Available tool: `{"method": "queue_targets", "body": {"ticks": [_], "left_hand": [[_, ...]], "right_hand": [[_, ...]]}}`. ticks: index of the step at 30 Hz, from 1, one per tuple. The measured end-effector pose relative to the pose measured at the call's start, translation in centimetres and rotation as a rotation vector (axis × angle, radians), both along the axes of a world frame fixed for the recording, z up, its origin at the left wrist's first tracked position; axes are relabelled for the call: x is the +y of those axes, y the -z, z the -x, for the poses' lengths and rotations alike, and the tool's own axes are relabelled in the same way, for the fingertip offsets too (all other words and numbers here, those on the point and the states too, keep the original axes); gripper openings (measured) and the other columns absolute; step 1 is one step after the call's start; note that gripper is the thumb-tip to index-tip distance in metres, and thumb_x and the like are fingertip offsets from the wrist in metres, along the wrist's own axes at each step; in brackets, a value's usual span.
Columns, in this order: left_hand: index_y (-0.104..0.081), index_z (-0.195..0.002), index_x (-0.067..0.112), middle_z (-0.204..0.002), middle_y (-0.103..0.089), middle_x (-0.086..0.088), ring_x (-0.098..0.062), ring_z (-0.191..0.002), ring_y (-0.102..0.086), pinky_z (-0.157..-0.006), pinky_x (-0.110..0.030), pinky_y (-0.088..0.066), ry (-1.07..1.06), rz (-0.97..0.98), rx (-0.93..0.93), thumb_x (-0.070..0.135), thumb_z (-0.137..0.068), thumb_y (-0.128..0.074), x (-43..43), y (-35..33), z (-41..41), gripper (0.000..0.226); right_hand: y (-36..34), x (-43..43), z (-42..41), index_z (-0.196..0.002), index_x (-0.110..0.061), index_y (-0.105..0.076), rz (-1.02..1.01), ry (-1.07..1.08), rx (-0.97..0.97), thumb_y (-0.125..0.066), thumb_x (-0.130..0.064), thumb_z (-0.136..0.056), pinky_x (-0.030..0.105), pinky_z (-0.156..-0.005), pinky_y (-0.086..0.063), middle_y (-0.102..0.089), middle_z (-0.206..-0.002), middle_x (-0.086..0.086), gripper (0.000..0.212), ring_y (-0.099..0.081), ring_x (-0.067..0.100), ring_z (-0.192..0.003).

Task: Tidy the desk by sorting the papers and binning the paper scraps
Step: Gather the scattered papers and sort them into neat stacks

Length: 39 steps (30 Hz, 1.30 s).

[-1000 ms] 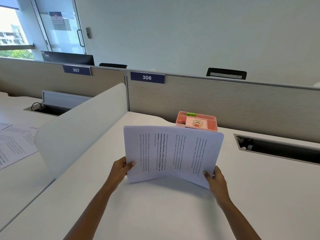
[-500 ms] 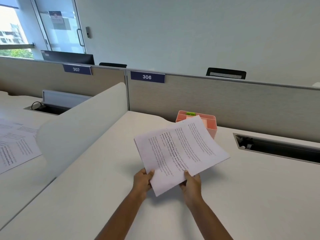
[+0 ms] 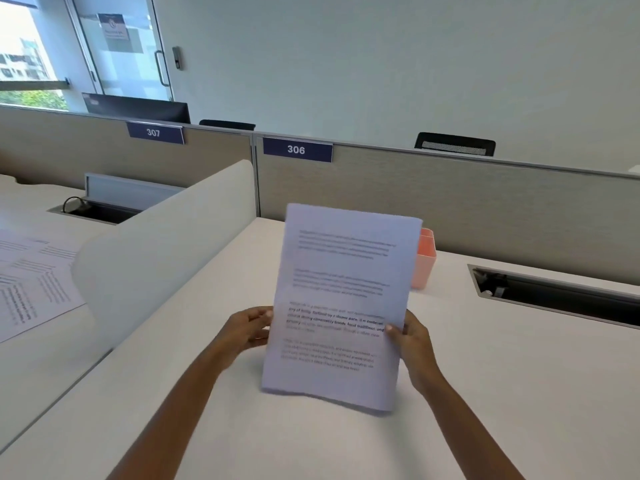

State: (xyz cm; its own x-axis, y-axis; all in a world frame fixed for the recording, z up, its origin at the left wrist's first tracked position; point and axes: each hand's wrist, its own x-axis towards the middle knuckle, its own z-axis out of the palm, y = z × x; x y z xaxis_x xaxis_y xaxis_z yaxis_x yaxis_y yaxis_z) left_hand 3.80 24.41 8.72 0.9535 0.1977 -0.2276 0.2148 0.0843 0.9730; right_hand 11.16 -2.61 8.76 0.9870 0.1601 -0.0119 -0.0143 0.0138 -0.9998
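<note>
**Base:** Where are the papers?

**Operator:** I see the papers (image 3: pixel 343 306) as one stack, upright and portrait, printed face toward me, over the middle of the worktop (image 3: pixel 519 375). The text is blurred and I can't read it. The lower edge sits close to the surface, but I can't tell whether it touches.

**Base:** Hands?

**Operator:** The left hand (image 3: pixel 247 329) is at the stack's left edge, fingers (image 3: pixel 259 315) curled against it and holding. It's smeared, so I can't make out the thumb. The right hand (image 3: pixel 412 337) is at the right edge, thumb on the printed face, with the rest of the hand wrapped behind the sheets. Both hands grip in the lower half of the stack.

**Base:** Surroundings?

**Operator:** A pink tray (image 3: pixel 424 261) stands behind the stack. It's mostly hidden, with only its right end showing. Behind it runs the grey partition (image 3: pixel 485 209), with label 306 (image 3: pixel 297 149) on its top edge. A white divider (image 3: pixel 156 244) curves along my left. Beyond it, loose printed sheets (image 3: pixel 31 289) lie flat on the next worktop. A cable slot (image 3: pixel 554 296) is set into my worktop at the right, well apart from the stack.
</note>
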Motion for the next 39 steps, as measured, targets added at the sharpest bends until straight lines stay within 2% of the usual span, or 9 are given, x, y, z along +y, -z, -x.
{"method": "queue_targets", "body": {"ticks": [4,8,12,15,19,23,30,34,39], "left_hand": [[-0.060,-0.115,-0.003,-0.103,-0.065,-0.013,-0.011,-0.074,-0.066,-0.062,-0.014,-0.056,-0.113,-0.193,-0.116,0.003,-0.095,-0.045,-0.2,-1.0,-0.9,0.025],[-0.060,-0.115,0.008,-0.098,-0.066,-0.001,0.003,-0.068,-0.068,-0.065,-0.011,-0.055,-0.213,-0.161,-0.312,0.000,-0.093,-0.048,0.2,-2.2,-1.2,0.026],[-0.058,-0.115,0.010,-0.104,-0.065,-0.004,0.003,-0.075,-0.068,-0.071,-0.010,-0.054,-0.147,-0.240,-0.308,-0.001,-0.094,-0.046,0.2,-1.7,-0.9,0.027],[-0.059,-0.117,0.002,-0.111,-0.063,-0.014,-0.017,-0.092,-0.062,-0.086,-0.022,-0.053,-0.129,-0.298,-0.230,-0.003,-0.095,-0.044,0.3,-0.1,-0.5,0.027],[-0.063,-0.106,-0.007,-0.103,-0.064,-0.014,-0.022,-0.096,-0.058,-0.099,-0.046,-0.046,-0.151,-0.358,-0.169,-0.001,-0.095,-0.044,0.1,1.5,0.0,0.022],[-0.063,-0.096,0.000,-0.093,-0.063,-0.011,-0.020,-0.086,-0.054,-0.090,-0.047,-0.048,-0.238,-0.390,-0.172,0.000,-0.095,-0.044,0.4,1.5,-0.1,0.019],[-0.066,-0.090,-0.005,-0.081,-0.058,-0.011,-0.019,-0.074,-0.046,-0.069,-0.028,-0.033,-0.342,-0.635,-0.029,0.002,-0.094,-0.046,4.5,1.5,0.0,0.021],[-0.047,-0.064,0.007,-0.073,-0.050,-0.013,-0.021,-0.072,-0.043,-0.065,-0.027,-0.026,-0.359,-0.776,0.116,0.004,-0.094,-0.046,7.8,1.9,0.8,0.030],[-0.027,-0.054,0.017,-0.062,-0.036,-0.011,-0.022,-0.068,-0.035,-0.062,-0.029,-0.022,-0.392,-0.897,0.218,0.002,-0.092,-0.047,11.7,1.8,2.0,0.046]], "right_hand": [[-1.1,1.5,0.4,-0.106,-0.020,-0.057,0.087,-0.020,-0.155,-0.044,0.006,-0.091,0.028,-0.075,-0.047,-0.063,-0.101,0.002,0.033,-0.058,0.018,-0.088],[-1.8,2.8,0.4,-0.122,-0.012,-0.052,0.103,0.030,-0.259,-0.042,0.002,-0.094,0.020,-0.069,-0.045,-0.059,-0.107,0.001,0.033,-0.056,0.017,-0.094],[-0.9,3.3,0.6,-0.132,-0.010,-0.041,0.140,0.019,-0.243,-0.038,-0.004,-0.097,0.028,-0.083,-0.040,-0.054,-0.113,-0.004,0.036,-0.051,0.015,-0.101],[0.4,3.3,0.8,-0.135,-0.013,-0.036,0.186,-0.011,-0.189,-0.036,-0.007,-0.099,0.027,-0.084,-0.037,-0.050,-0.116,-0.006,0.036,-0.049,0.014,-0.104],[1.3,3.2,1.0,-0.133,-0.013,-0.039,0.241,0.001,-0.157,-0.035,-0.008,-0.099,0.027,-0.084,-0.036,-0.052,-0.117,-0.003,0.034,-0.048,0.016,-0.104],[1.1,3.7,0.6,-0.118,-0.002,-0.050,0.329,0.056,-0.190,-0.041,-0.004,-0.096,0.027,-0.080,-0.035,-0.053,-0.111,0.013,0.025,-0.048,0.020,-0.095],[0.8,7.7,0.1,-0.106,-0.005,-0.058,0.339,-0.093,-0.083,-0.046,-0.001,-0.090,0.031,-0.081,-0.044,-0.056,-0.102,0.007,0.021,-0.052,0.023,-0.090],[1.5,11.0,0.2,-0.082,-0.016,-0.055,0.327,-0.200,0.085,-0.049,-0.004,-0.090,0.021,-0.059,-0.037,-0.056,-0.083,-0.001,0.016,-0.049,0.015,-0.071],[2.5,15.2,1.3,-0.109,-0.001,-0.055,0.298,-0.280,0.235,-0.058,-0.004,-0.087,0.040,-0.089,-0.049,-0.060,-0.100,0.013,0.023,-0.059,0.027,-0.094]]}}
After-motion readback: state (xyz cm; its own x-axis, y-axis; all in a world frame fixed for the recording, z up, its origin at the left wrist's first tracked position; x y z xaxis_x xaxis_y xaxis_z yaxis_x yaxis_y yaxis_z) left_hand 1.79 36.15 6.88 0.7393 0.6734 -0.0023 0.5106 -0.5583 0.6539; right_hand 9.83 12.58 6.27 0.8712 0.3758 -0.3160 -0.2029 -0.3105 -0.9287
